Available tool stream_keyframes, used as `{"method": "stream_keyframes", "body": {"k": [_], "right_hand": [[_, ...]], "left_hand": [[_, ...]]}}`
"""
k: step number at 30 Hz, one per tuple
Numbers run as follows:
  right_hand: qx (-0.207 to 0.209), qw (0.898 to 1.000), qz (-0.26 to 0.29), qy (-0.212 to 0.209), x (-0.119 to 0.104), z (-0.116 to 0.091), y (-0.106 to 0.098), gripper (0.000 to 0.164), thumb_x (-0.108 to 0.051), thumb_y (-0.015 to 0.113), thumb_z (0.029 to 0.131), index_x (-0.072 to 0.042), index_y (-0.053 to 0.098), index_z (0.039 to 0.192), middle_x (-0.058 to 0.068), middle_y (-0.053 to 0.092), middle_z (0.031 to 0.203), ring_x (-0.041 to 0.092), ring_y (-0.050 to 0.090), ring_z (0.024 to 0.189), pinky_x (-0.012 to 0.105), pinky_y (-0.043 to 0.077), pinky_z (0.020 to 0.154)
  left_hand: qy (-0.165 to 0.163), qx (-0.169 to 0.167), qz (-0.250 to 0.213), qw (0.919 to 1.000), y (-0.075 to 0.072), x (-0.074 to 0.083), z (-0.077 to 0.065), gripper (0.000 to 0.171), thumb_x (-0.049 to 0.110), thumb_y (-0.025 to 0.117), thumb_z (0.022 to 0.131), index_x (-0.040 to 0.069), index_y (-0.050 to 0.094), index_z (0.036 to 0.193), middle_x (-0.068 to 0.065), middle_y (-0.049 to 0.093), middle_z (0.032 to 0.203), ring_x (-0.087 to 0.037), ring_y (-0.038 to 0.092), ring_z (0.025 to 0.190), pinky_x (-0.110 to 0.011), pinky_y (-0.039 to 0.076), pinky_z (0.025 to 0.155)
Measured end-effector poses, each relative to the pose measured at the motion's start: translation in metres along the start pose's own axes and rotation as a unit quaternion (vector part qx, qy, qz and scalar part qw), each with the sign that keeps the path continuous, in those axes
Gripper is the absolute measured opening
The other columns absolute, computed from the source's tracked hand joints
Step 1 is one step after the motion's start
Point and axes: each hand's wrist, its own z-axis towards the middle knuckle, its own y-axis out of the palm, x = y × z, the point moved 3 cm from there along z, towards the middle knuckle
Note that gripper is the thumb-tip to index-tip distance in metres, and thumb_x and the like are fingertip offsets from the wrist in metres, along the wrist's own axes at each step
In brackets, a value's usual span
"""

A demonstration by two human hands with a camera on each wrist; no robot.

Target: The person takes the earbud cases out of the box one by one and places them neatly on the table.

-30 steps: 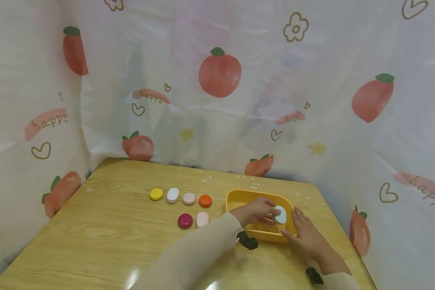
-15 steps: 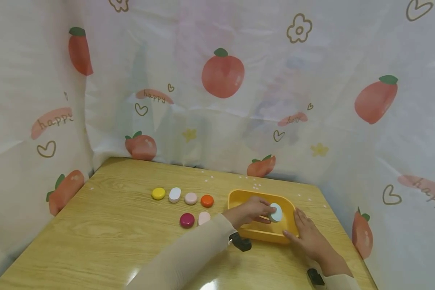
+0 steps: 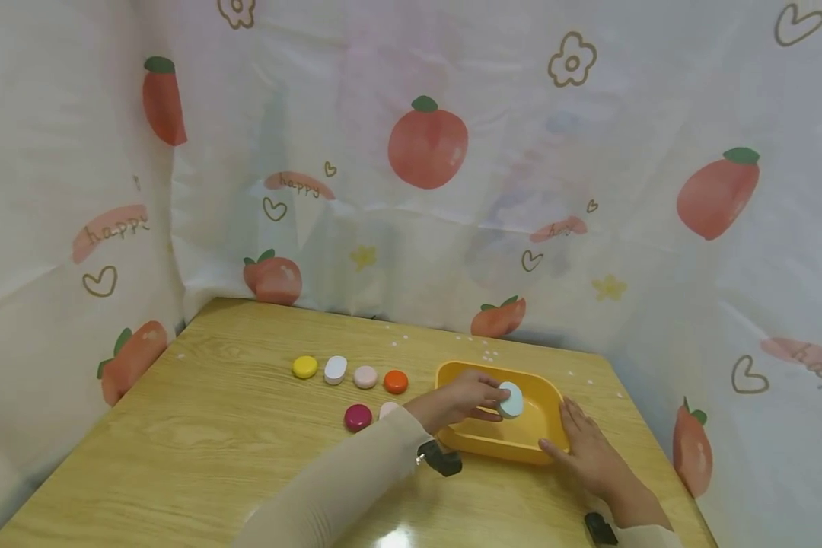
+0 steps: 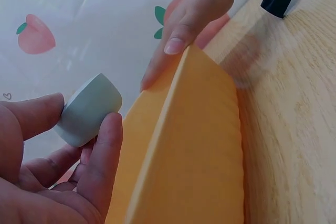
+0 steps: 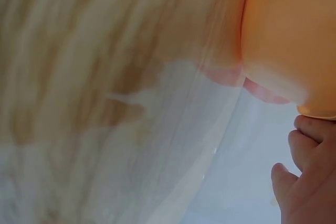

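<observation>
In the head view my left hand pinches a pale mint oval block above the inside of a yellow-orange tray. The left wrist view shows this block between thumb and fingertips, its smooth side tilted up and clear of the tray wall. My right hand rests against the tray's right end, fingers extended along the outside and thumb at the near corner rim. In the right wrist view the right hand's fingers touch the tray's edge.
Left of the tray lie yellow, white, pale pink and orange rounded pieces in a row. Nearer are a dark magenta one and a pink one, partly hidden by my left sleeve. A printed curtain surrounds the table.
My left hand has drawn the mint block leftward within the tray, away from the right end. The right hand keeps its place on the tray. The head view has shifted slightly.
</observation>
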Motion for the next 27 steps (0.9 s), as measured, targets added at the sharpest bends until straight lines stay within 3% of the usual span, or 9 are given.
{"method": "stream_keyframes", "body": {"k": [11,20,27], "right_hand": [[0.013,1.0,-0.004,-0.009,0.007,-0.008,0.007,0.086,-0.046,0.054,0.097,0.017,0.019,0.146,0.035,0.014,0.152,0.051,0.015,0.139,0.061,0.013,0.111],[0.012,1.0,0.001,-0.019,0.007,-0.002,0.006,0.088,-0.048,0.051,0.098,0.016,0.016,0.147,0.034,0.011,0.153,0.05,0.013,0.14,0.06,0.009,0.112],[0.007,1.0,0.008,-0.018,0.005,0.0,0.003,0.087,-0.048,0.051,0.099,0.016,0.015,0.147,0.034,0.01,0.154,0.05,0.012,0.14,0.057,0.005,0.114]], "left_hand": [[0.001,-0.019,-0.005,0.9998,-0.013,-0.008,-0.009,0.027,0.007,0.067,0.093,-0.007,0.06,0.114,-0.012,0.067,0.095,-0.024,0.068,0.086,-0.039,0.058,0.072],[0.013,-0.002,-0.002,0.9999,-0.037,0.012,-0.019,0.029,0.008,0.066,0.093,-0.008,0.059,0.117,-0.012,0.068,0.096,-0.023,0.068,0.088,-0.038,0.057,0.074],[0.019,-0.008,-0.002,0.9998,-0.048,0.016,-0.028,0.029,0.009,0.066,0.094,-0.007,0.058,0.117,-0.013,0.068,0.098,-0.022,0.067,0.087,-0.038,0.057,0.076]]}}
